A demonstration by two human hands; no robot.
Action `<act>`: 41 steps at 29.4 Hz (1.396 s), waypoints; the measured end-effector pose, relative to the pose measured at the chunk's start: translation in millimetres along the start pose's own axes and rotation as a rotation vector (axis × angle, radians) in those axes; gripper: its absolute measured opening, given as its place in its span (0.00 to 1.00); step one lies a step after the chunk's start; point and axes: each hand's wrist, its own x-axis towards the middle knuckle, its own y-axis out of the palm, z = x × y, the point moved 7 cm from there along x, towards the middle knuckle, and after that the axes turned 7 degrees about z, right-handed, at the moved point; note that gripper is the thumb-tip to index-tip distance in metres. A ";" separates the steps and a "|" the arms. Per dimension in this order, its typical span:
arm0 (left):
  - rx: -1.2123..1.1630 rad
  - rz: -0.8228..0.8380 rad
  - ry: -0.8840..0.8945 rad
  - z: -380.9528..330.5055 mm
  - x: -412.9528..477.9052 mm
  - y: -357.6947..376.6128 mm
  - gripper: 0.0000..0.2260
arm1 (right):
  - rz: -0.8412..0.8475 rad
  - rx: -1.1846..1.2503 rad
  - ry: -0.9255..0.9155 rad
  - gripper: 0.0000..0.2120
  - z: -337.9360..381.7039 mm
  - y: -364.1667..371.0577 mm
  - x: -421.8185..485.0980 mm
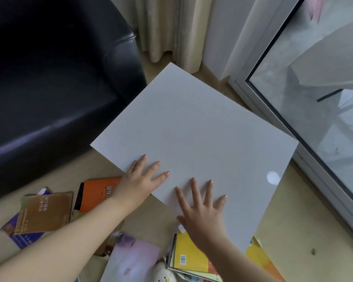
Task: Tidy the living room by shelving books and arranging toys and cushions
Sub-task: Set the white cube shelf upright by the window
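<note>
Floor [304, 231], nearest: yellow book [190, 255], pink book [135, 259], orange book [98, 192], brown book [45, 212] atop purple book [20, 239]; 5 counted, all below wrists. 1 plush toy [163, 275]. L hand [139, 180] + R hand [202, 212]: fingers straight, spread, flat on white panel [192, 129], gripping nothing. Beyond: 1 black sofa [49, 78], curtain [167, 27], glass door [314, 78].

Black leather sofa [49, 78] well apart from left hand [139, 180], to its left and beyond. White square board [192, 129] under left hand and right hand [202, 212]. Beige curtain [167, 27] hangs beyond board's far corner. To right of right hand: glass door [314, 88] in pale frame, beige floor [306, 231].
</note>
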 end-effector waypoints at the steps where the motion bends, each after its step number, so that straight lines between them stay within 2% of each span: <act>1: -0.002 -0.007 0.004 -0.9 5.8 -4.8 0.33 | -0.017 -0.014 -0.001 0.48 -5.4 -5.9 2.9; 4: 0.009 -0.018 -0.009 1.2 28.9 -11.6 0.32 | -0.043 -0.059 -0.025 0.46 -21.6 -21.2 17.0; 7: -0.002 0.081 -0.041 3.0 60.0 -25.7 0.37 | -0.025 -0.095 -0.057 0.45 -42.8 -37.4 37.2; 10: -0.047 0.127 -0.022 2.7 94.4 -36.5 0.31 | 0.008 -0.130 -0.047 0.44 -71.7 -55.1 62.4; 11: -0.052 0.225 -0.036 4.5 98.7 -35.9 0.30 | -0.014 -0.141 -0.057 0.44 -74.5 -61.6 66.0; 15: -0.109 0.194 -0.053 9.4 156.3 -54.1 0.29 | 0.004 -0.146 -0.070 0.36 -110.7 -91.0 102.8; 17: -0.090 0.185 -0.060 9.3 176.8 -61.7 0.29 | 0.066 -0.095 -0.068 0.34 -123.5 -100.3 112.6; 22: -0.045 0.195 -0.099 12.2 220.6 -75.8 0.31 | 0.082 -0.093 -0.091 0.34 -158.7 -127.4 150.0; 29: -0.109 0.216 -0.144 24.1 280.0 -93.5 0.30 | 0.107 -0.082 -0.115 0.33 -199.3 -162.6 194.1; 32: -0.095 0.277 -0.150 27.6 296.5 -101.6 0.31 | 0.134 -0.057 -0.127 0.33 -205.1 -170.4 208.3; 33: -0.098 0.248 -0.169 37.9 309.2 -111.8 0.31 | 0.110 -0.066 -0.144 0.33 -207.9 -185.2 222.7; 37: -0.207 0.336 -0.172 52.3 312.7 -111.8 0.29 | 0.120 -0.024 -0.128 0.32 -204.0 -186.6 228.9; 41: -0.397 0.294 -0.288 39.9 310.2 -109.0 0.30 | -0.006 -0.025 -0.090 0.37 -208.0 -191.7 232.0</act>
